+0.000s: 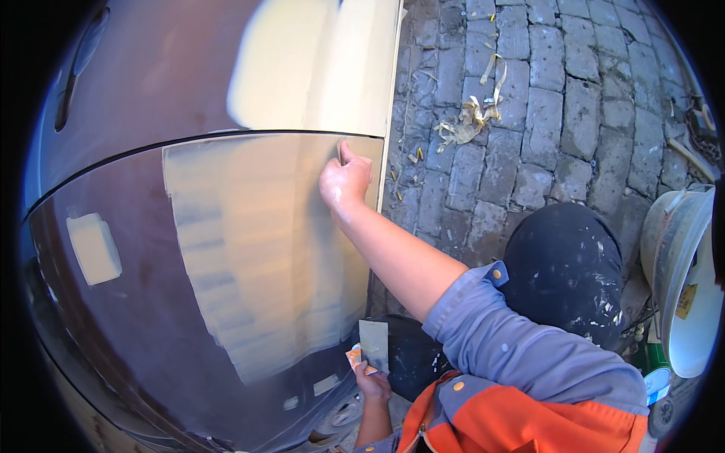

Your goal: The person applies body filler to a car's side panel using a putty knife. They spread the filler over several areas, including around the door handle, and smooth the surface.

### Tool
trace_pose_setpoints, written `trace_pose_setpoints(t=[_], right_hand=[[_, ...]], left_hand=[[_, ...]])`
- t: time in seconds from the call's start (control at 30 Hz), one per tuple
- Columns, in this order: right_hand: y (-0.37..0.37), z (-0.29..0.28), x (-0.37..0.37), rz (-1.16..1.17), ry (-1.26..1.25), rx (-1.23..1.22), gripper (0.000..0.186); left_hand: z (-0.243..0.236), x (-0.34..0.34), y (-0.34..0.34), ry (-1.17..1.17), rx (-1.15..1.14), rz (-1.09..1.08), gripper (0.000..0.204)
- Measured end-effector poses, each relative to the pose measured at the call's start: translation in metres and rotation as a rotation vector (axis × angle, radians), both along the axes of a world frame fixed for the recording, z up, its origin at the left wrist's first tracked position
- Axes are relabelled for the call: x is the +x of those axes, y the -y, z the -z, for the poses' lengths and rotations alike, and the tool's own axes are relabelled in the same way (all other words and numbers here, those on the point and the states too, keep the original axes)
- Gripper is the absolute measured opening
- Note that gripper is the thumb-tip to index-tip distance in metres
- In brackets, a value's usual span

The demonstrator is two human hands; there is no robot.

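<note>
My right hand (347, 179) is closed against a car body panel, near the seam at its upper right corner. The thumb points up, and a thin edge shows beside it; most of whatever the fingers pinch is hidden. Under the hand spreads a large beige filler patch (249, 226) with streaky bands, on the dark brown car panel (136, 309). Lower down, close to my body, my left hand (374, 386) grips a flat grey rectangular plate (374, 343). An orange and white piece (355, 358) sticks out by its fingers.
Cream paint covers part of the adjoining panel (347, 60). A smaller filler spot (94, 249) lies at left. Crumpled masking tape (472, 121) litters the brick paving (544, 68). My bent knee (563, 268) is beside the car; a white bucket (691, 317) lies tipped at right, near a green can (653, 362).
</note>
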State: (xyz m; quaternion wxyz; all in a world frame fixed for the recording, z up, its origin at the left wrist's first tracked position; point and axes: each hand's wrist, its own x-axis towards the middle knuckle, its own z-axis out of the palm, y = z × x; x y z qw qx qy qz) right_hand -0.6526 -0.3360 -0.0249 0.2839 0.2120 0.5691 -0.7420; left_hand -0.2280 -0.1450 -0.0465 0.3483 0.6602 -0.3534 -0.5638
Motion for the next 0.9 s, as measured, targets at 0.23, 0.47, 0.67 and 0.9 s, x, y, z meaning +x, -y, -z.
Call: trace_pose_setpoints(t=[0.23,0.47,0.67,0.9], right_hand=[[-0.059,0.014,0.011,0.036,0.07,-0.426,0.033],[-0.148,-0.05,0.04,-0.36,0.016,-0.71,0.027],[-0.242,-0.105,0.06,-0.654,-0.123,-1.179,0.034],[-0.282,-0.085,0.071,-0.909,-0.561,-1.127,0.041]], left_hand=[[-0.009,-0.007,0.024,-0.209,-0.01,0.189,0.041],[-0.056,-0.112,0.021,-0.536,-0.293,0.361,0.052],[-0.08,-0.114,-0.002,-0.566,-0.459,0.444,0.054],[-0.101,-0.129,-0.019,-0.517,-0.584,0.451,0.053]])
